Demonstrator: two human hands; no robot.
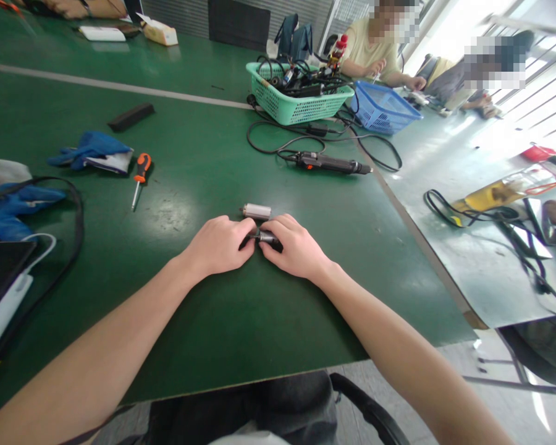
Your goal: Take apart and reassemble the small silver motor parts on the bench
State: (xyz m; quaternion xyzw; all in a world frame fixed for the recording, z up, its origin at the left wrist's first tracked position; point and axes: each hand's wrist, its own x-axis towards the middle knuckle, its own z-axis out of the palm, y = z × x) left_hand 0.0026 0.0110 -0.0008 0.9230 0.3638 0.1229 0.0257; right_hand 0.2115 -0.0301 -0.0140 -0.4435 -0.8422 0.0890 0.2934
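My two hands meet low over the green table [241, 321], nearly touching. My right hand [296, 247] is closed around a small dark-grey metal cylinder [267, 237], whose left end shows between the hands. Fingers of my left hand [222, 244] pinch a dark piece at that end; whether it is a separate part or belongs to the cylinder, I cannot tell. Just beyond the fingertips lies a silver cylinder like a small motor [257, 211], a short shaft at its left end, touched by neither hand.
An orange-handled screwdriver [141, 173], blue gloves [95, 151] and a dark bar [131, 117] lie left. A corded electric screwdriver [331, 164] lies ahead, before a green basket [301, 108] of cables and a blue basket [384, 108]. Other people sit at the far right.
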